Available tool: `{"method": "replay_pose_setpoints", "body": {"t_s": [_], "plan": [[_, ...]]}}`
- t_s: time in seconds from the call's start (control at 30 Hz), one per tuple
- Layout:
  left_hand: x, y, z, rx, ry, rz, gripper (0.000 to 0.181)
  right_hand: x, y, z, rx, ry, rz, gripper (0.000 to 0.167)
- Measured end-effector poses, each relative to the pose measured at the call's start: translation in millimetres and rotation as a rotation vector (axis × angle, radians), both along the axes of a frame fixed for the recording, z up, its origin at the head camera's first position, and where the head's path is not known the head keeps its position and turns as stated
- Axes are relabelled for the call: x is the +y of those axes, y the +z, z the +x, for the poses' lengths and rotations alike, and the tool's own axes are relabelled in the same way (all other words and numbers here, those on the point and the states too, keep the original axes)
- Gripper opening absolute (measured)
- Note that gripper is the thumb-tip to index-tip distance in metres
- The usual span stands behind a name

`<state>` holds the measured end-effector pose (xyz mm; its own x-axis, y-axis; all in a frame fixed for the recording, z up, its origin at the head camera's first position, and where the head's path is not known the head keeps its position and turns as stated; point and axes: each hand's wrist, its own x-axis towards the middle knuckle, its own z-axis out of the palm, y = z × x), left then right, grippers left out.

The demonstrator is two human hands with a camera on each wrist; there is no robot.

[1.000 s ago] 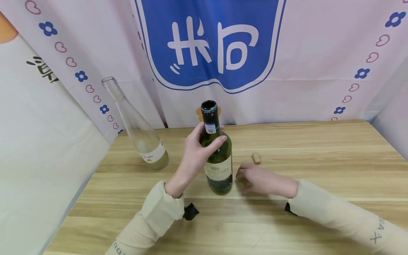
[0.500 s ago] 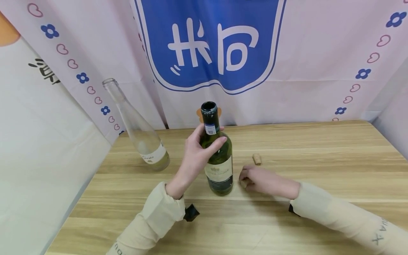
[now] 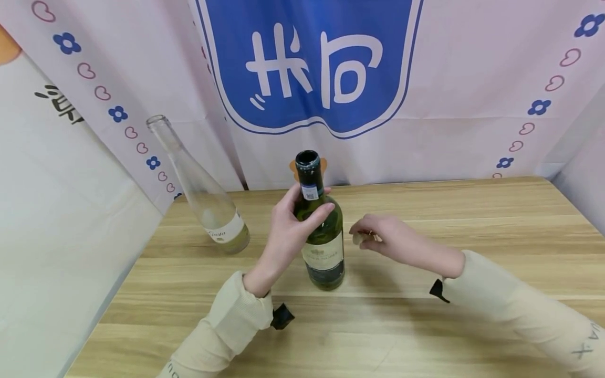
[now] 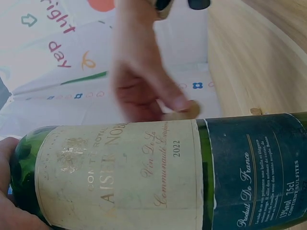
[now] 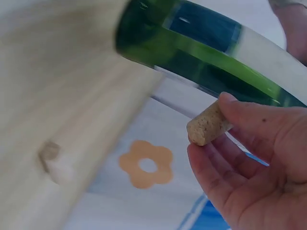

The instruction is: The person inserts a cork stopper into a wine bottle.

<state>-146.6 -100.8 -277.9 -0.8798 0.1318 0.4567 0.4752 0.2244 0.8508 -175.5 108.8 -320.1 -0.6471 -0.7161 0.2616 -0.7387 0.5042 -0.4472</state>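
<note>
A green wine bottle (image 3: 324, 255) with a cream and dark label stands upright on the wooden table, its mouth uncorked. My left hand (image 3: 289, 224) grips it around the shoulder, just under the neck. To the right of the bottle, my right hand (image 3: 397, 240) is raised above the table and pinches a cork (image 5: 207, 125) between thumb and fingers. The right wrist view shows that cork plainly; in the head view fingers cover part of it. A second cork (image 5: 49, 154) lies on the table, blurred in the right wrist view and hidden in the head view.
A clear glass bottle (image 3: 204, 191) with a white label stands at the back left, a little liquid at its bottom. Behind the table (image 3: 472, 226) hangs a pale cloth with a blue emblem (image 3: 312, 118). White cloth also closes off the left side.
My right hand has lifted a cork off the table and moved up and slightly right with it. The left hand keeps its grip on the wine bottle, which stays in place.
</note>
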Motion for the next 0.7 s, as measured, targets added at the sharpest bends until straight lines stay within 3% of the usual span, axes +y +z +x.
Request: {"method": "replay_pose_setpoints", "body": {"t_s": [0.2, 0.43, 0.7], "plan": [[-0.1, -0.5, 0.0, 0.008, -0.002, 0.005, 0.033, 1, 27.4, -2.1, -0.04, -0.018, -0.112, 0.024], [0.1, -0.3, 0.5, 0.01, 0.004, -0.002, 0.032, -4, 51.9, -5.1, 0.056, -0.067, -0.219, 0.023], [0.6, -0.1, 1.0, 0.015, 0.002, 0.001, 0.033, -8, 84.5, -2.7, 0.078, -0.128, -0.289, 0.027]]}}
